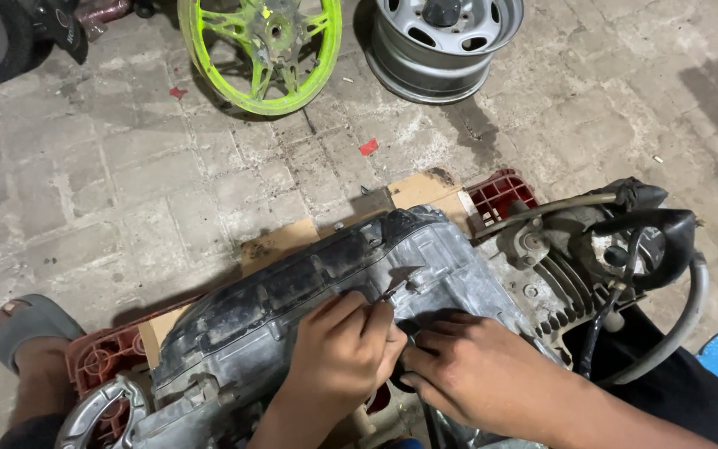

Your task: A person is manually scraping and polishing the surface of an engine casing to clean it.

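- Scooter engine w/ its grey transmission cover point(309, 316) lies on its side on a cardboard sheet point(421, 189) over a red plastic crate point(500, 193), all on the paved floor point(126, 166), right in front of the person.
- Left hand point(342, 345): fingers pinched narrow round a thin metal tool point(392, 289), prob. a small driver or pick; tip sits at a bolt boss on the cover's upper edge. Exact tool type too small to tell.
- Right hand point(475, 370): rests on the casing just beside the left, fingers curled low at the cover's near edge. Can't tell if it grips anything – fingertips are hidden behind the left hand.
- Doing it well, as a judgement: keep tool square to the fastener, push in line w/ the shank so the tip doesn't cam out; right hand should brace the case since the crate + cardboard base looks wobbly.
- Cooling fins point(567, 291) & black hoses point(658, 241) lie close on the right – keep the wrist clear of them.
- Around: lime-green spoked wheel point(259, 50) & silver steel rim point(442, 41) lie well apart at the top; person's foot in a grey sandal point(31, 328) at the left.
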